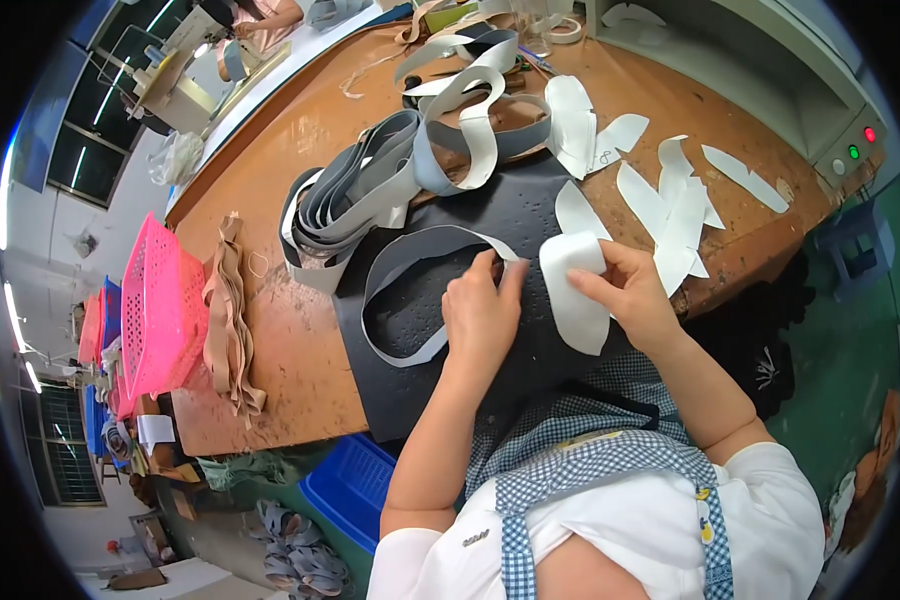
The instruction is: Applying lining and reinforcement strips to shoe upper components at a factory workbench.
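My left hand is closed on a grey strip, pinching it near its pale end. The strip curves into an open loop standing on a black mat. To the right, my right hand pinches a white rounded piece, thumb on top, just apart from the left fingertips. Another white piece lies partly under it. Beyond my hands, a bundle of grey strips lies in loops, white on some faces. Several white cut pieces lie on the table at the right.
A brown wooden table carries brown folded strips beside a pink basket on the left. At the back right stands a grey machine with lit buttons. A blue crate is below the table edge. A co-worker's arm shows far left.
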Available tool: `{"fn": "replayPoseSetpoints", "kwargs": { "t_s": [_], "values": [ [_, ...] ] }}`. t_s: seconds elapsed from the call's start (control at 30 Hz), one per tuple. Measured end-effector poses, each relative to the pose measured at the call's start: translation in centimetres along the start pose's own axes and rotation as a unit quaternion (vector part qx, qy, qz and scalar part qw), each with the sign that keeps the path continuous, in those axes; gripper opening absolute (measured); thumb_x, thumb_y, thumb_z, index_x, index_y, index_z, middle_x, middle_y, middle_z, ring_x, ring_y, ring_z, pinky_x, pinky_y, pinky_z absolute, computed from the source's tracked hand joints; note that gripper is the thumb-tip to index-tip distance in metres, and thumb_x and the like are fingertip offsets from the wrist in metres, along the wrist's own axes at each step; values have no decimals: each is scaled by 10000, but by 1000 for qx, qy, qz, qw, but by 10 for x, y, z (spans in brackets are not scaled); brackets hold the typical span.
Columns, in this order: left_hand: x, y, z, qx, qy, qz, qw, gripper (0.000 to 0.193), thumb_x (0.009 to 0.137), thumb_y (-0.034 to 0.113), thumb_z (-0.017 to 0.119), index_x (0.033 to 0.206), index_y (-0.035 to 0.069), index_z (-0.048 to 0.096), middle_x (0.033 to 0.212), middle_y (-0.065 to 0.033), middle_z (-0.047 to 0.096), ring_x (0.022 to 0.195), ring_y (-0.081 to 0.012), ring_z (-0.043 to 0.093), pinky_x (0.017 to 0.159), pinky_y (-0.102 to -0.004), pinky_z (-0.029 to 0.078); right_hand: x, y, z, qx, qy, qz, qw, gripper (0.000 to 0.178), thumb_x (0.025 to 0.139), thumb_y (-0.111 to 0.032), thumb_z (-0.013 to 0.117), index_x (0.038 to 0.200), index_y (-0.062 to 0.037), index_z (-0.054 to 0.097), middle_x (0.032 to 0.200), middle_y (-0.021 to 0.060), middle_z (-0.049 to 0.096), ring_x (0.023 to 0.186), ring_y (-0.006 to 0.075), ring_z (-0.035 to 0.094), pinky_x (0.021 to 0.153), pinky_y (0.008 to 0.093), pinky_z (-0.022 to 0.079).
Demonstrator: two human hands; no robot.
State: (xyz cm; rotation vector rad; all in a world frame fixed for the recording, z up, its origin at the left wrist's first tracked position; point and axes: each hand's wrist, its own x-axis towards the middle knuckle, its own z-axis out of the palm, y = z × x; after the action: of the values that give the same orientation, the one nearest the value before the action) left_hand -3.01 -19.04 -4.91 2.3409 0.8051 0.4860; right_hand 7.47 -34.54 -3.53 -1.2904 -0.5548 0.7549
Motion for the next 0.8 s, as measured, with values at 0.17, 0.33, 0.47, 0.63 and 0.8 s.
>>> {"fn": "replayPoseSetpoints", "kwargs": {
  "t_s": [0.17,0.33,0.47,0.63,0.8],
  "values": [
    [-3,-20,-2,-182,-37,-73,980,239,927,133,588,1048,-67,636,764,-123,691,648,-117,610,656,-257,469,13,11,13,-36,14,-43,998,232,873,-67,663,1082,27,626,893,50,671,755,89,641,653,218,516],
    [-28,-20,-26,-447,-92,-158,875,290,1002,150,485,1176,-47,605,973,-36,669,845,-79,595,761,-224,466,22,24,39,-16,-5,-78,997,257,880,-69,664,1113,24,606,932,48,652,803,92,642,683,229,532],
    [-38,-22,-42,-499,-118,-171,841,317,1013,172,464,1219,-36,584,1025,-37,654,900,-79,584,804,-224,461,24,25,55,-48,-40,-121,991,267,877,-46,660,1119,40,586,978,50,620,856,104,638,713,242,545],
    [-43,-27,-49,-494,-115,-162,847,323,1011,170,466,1230,-39,579,1018,-34,652,915,-80,574,822,-227,454,26,25,62,-116,-61,-147,980,248,870,-22,657,1095,51,584,960,46,604,844,103,635,709,240,545],
    [-44,-31,-50,-488,-121,-160,850,333,1014,180,459,1234,-40,577,1017,-30,652,929,-79,567,835,-229,449,26,26,66,-139,-54,-171,974,235,861,-11,660,1072,57,583,954,56,605,828,105,636,668,233,546]
  ]
}}
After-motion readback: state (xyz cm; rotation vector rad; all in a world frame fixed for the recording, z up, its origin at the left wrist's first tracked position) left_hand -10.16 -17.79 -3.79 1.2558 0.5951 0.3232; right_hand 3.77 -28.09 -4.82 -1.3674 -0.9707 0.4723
